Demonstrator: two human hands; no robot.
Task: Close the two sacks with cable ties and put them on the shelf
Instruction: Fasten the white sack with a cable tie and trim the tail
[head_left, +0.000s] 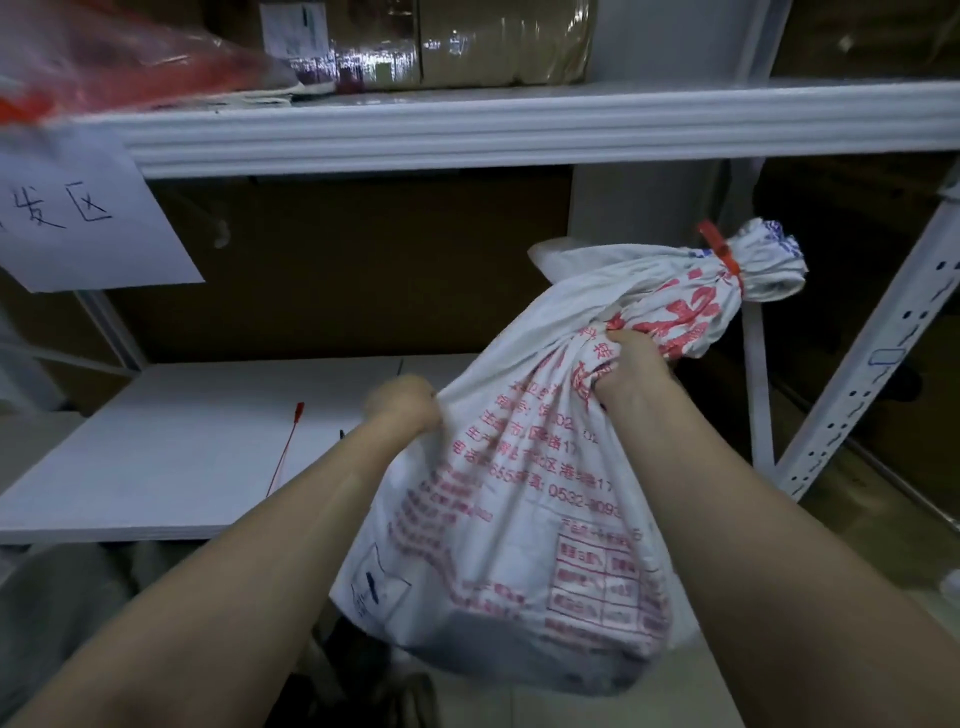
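A white sack with red print (519, 519) hangs in the air in front of the shelving. Its neck is bunched and closed by a red cable tie (719, 252) at the upper right. My left hand (405, 408) pinches a fold of cloth on the sack's left side. On the right, just below the tied neck, my right hand (631, 364) clutches the sack. A second red cable tie (285, 447) lies loose on the white lower shelf board (156, 467). No second sack is clearly visible.
The white upper shelf beam (519, 130) runs across the top, with a taped carton (441, 41) and a red-tinted plastic bag (104, 67) on it. A handwritten paper sign (78, 218) hangs at left. A perforated white upright (883, 364) leans at right.
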